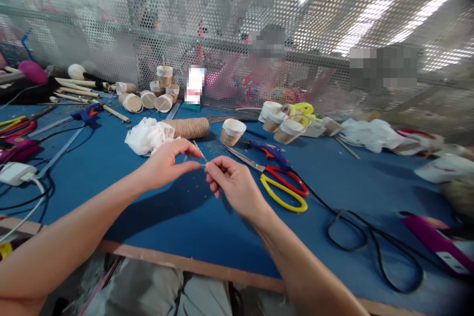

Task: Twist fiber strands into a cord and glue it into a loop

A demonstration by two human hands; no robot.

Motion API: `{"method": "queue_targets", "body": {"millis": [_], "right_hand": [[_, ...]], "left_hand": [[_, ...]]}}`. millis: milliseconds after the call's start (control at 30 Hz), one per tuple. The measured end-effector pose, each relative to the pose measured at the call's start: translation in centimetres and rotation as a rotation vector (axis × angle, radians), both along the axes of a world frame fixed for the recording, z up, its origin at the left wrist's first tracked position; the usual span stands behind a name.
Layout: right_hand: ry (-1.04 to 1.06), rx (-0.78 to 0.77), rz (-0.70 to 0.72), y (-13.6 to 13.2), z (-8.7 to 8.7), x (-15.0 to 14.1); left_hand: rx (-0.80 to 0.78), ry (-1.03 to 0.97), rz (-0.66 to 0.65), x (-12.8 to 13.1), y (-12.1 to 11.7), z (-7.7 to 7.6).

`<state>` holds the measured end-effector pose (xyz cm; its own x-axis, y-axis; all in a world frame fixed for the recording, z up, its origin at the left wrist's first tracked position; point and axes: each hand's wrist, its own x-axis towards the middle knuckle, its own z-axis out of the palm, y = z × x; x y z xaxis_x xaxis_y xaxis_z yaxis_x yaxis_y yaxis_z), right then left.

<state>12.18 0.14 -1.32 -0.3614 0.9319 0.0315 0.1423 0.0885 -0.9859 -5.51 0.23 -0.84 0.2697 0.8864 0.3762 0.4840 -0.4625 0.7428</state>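
My right hand (233, 182) pinches a thin strand (202, 153), too fine to tell whether wire or twine, between thumb and forefinger. Beside it, my left hand (172, 160) curves with thumb and forefinger apart, their tips close to the strand. Just beyond the hands lie a roll of brown twine (190, 128) and a crumpled white plastic bag (148, 136). A small twine-wrapped cup with white cloth at its rim (232, 132) stands past my right hand. To the right, scissors with red and yellow handles (283, 190) lie on the blue table (177, 227).
A blue glue gun (272, 153) lies behind the scissors, its black cord looping rightward. More wrapped cups (276, 119) and yellow cord (301, 110) sit behind. Another glue gun (88, 113), sticks (79, 90) and a white charger (17, 174) are at left. A phone (194, 85) stands against the mesh wall (222, 10).
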Motion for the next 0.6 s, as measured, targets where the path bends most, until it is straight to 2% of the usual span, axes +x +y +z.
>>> {"method": "queue_targets", "body": {"millis": [33, 100, 133, 167, 267, 333, 433, 600], "right_hand": [[0.009, 0.007, -0.018, 0.1, -0.1, 0.0], [0.021, 0.015, -0.045, 0.2, -0.2, 0.1], [0.027, 0.015, -0.051, 0.3, -0.2, 0.1], [0.031, 0.013, -0.053, 0.3, -0.3, 0.1], [0.034, 0.014, -0.050, 0.4, -0.2, 0.2], [0.033, 0.019, -0.053, 0.5, -0.2, 0.2], [0.044, 0.030, -0.061, 0.6, -0.2, 0.4], [0.061, 0.033, -0.077, 0.7, -0.2, 0.6]], "left_hand": [[0.095, 0.120, 0.129, -0.6, 0.3, 0.1], [0.175, 0.364, 0.505, -1.8, 1.0, 0.0], [0.130, 0.471, 0.639, -2.2, 1.4, -0.2], [0.057, 0.551, 0.717, -2.6, 1.8, -0.5], [-0.135, 0.690, 0.738, -3.4, 3.1, -1.6], [-0.221, 0.727, 0.720, -4.2, 3.6, -1.6], [-0.241, 0.734, 0.760, -6.3, 3.3, -0.2], [-0.115, 0.679, 0.990, -10.1, 1.3, 2.8]]}}
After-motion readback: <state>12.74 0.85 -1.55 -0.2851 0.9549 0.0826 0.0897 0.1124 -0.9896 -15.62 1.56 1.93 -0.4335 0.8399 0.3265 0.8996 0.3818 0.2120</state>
